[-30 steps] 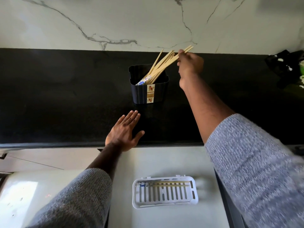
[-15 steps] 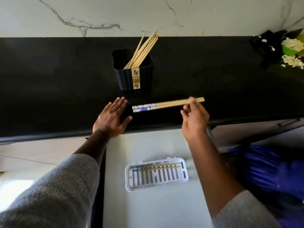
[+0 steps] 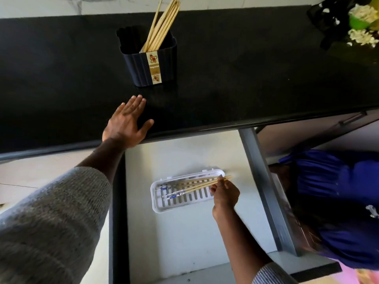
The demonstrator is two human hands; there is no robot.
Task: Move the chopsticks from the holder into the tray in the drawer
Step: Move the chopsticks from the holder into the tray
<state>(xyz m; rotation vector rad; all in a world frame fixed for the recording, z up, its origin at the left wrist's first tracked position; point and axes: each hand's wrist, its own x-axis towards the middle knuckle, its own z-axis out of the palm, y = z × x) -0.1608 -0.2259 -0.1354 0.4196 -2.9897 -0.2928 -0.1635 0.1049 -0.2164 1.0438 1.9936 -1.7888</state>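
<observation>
We see a pair of chopsticks [image 3: 196, 187] with blue-patterned ends held slantwise over the white slotted tray [image 3: 180, 206], their patterned ends down inside it and their plain ends sticking past its right end. The right hand [image 3: 224, 194] has its fingers [image 3: 215, 186] pinched narrow around those plain ends. Another pair [image 3: 184, 182] already lies along the tray's far side, just beside the held pair; where the two cross we cannot separate them cleanly. The tray sits on the pale floor of the open drawer [image 3: 184, 238], well clear of the drawer's dark side wall on the left and the grey rail on the right.

Above, on the black table [image 3: 246, 68], the dark ribbed holder [image 3: 149, 60] with a patterned label strip stands upright, and a bundle of plain chopsticks [image 3: 164, 23] leans out of it to the right; their tops are cut off by the frame edge. The left hand [image 3: 127, 124] rests flat on the table's front edge, fingers spread wide and holding nothing, near the holder but apart from it.

At the far right corner of the table we make out a dark object with green and white bits, too blurred to name. Blue fabric [image 3: 338, 201] fills the lower right, hiding what lies beyond the rail.
</observation>
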